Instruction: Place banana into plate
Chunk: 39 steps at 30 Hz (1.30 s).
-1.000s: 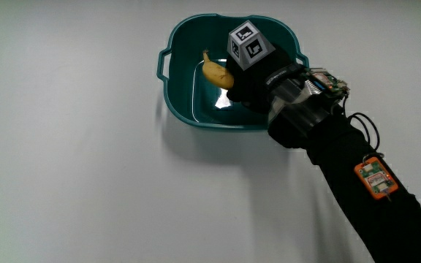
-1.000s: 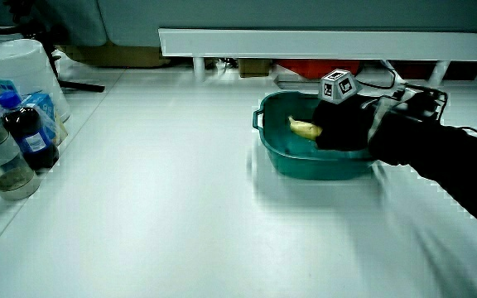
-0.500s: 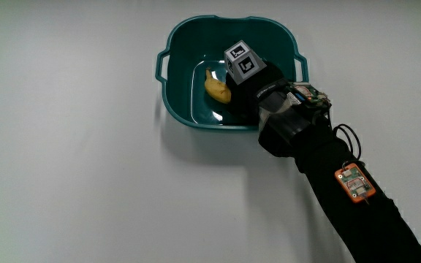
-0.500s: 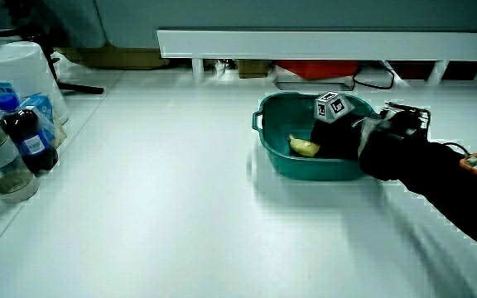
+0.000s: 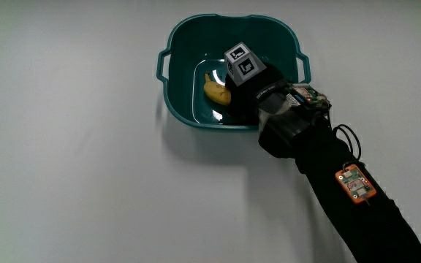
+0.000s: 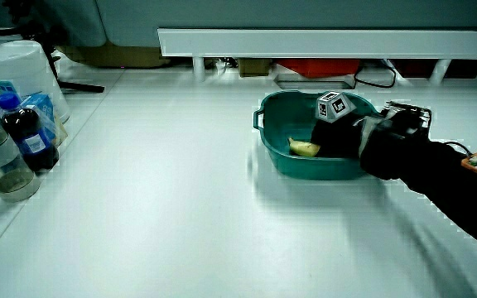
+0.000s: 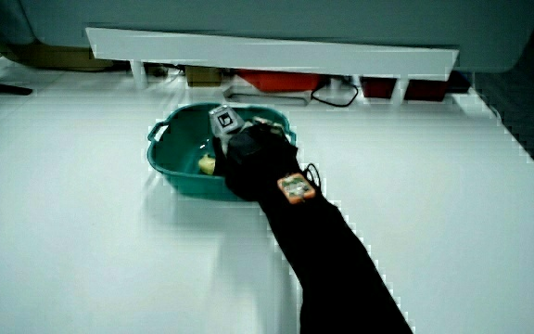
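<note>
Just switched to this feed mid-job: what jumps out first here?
The teal basin in the middle of the white table draws the eye, with the banana lying on its bottom. The hand reaches into the basin right beside the banana, the patterned cube on its back. In a side view, bottles stand at the table's edge.
</note>
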Tool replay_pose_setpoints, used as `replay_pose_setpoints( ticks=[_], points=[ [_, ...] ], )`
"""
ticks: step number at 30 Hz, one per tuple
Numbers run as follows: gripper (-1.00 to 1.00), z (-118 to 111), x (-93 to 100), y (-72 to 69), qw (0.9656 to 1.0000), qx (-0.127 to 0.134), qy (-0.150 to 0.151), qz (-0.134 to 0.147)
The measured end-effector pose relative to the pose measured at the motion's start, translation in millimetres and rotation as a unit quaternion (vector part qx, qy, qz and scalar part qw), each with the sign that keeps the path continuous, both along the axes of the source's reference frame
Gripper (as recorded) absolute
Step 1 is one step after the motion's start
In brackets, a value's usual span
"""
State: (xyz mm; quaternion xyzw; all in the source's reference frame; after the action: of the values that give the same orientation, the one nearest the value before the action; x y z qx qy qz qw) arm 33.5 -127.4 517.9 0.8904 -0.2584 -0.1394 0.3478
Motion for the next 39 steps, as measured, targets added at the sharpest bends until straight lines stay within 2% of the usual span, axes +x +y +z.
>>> replay_pose_setpoints(
  ticks=[1, 2, 4, 5, 7, 10, 11, 12, 13, 14, 15, 18, 21, 23, 25, 27, 28, 29, 32, 33, 34, 35, 36, 37, 38, 39],
  points=[
    [-0.15, -1.5, 0.8, -0.3, 1.0, 0.006, 0.001, 0.004],
    [-0.2, -2.7, 1.6, -0.3, 1.0, -0.002, -0.001, 0.004],
    [-0.3, -2.2, 3.8, -1.8, 0.9998, 0.01, 0.013, 0.006],
    [-0.35, -3.0, 5.1, -3.0, 1.0, -0.002, 0.004, 0.007],
    [-0.45, -8.0, 8.3, -5.5, 0.9999, 0.006, -0.004, 0.014],
    [-0.6, -11.6, 10.8, -8.3, 0.9998, -0.001, -0.007, 0.02],
    [-0.65, -14.0, 11.0, -8.4, 0.9997, 0.009, -0.006, 0.021],
    [-0.7, -14.0, 11.4, -8.6, 0.9997, 0.003, -0.015, 0.017],
    [-0.75, -12.7, 12.4, -9.2, 0.9998, 0.0, -0.006, 0.021],
    [-0.8, -14.5, 12.6, -9.2, 0.9997, -0.003, -0.016, 0.018],
    [-0.85, -17.0, 12.7, -9.3, 0.9997, 0.007, -0.012, 0.021],
    [-1.0, -19.3, 13.4, -11.7, 0.9996, 0.005, -0.016, 0.021],
    [-1.0, -30.3, 14.4, -13.5, 0.9994, 0.009, -0.03, 0.016],
    [-1.0, -36.6, 16.2, -15.5, 0.9995, 0.012, -0.027, 0.013],
    [-1.0, -50.3, 18.7, -16.7, 0.9988, 0.027, -0.038, 0.012],
    [-1.0, -55.0, 23.8, -20.1, 0.9987, 0.017, -0.046, 0.012],
    [-1.0, -52.0, 28.0, -22.9, 0.9993, 0.008, -0.036, 0.011],
    [-1.0, -59.0, 31.1, -23.2, 0.9992, 0.02, -0.032, 0.013],
    [-1.0, -80.5, 38.3, -22.7, 0.9978, 0.04, -0.052, 0.008],
    [-1.0, -76.0, 42.9, -25.6, 0.9986, 0.026, -0.044, 0.012],
    [-1.0, -86.5, 45.3, -24.3, 0.9976, 0.051, -0.046, 0.012],
    [-1.0, -87.1, 49.9, -25.3, 0.9975, 0.048, -0.049, 0.017],
    [-1.0, -86.5, 54.5, -25.6, 0.9983, 0.031, -0.046, 0.015],
    [-1.0, -93.0, 57.5, -24.2, 0.9977, 0.044, -0.051, 0.011],
    [-1.0, -109.6, 58.7, -19.8, 0.994, 0.092, -0.055, 0.021],
    [-1.0, -107.9, 63.3, -19.6, 0.9949, 0.081, -0.057, 0.02]
  ],
)
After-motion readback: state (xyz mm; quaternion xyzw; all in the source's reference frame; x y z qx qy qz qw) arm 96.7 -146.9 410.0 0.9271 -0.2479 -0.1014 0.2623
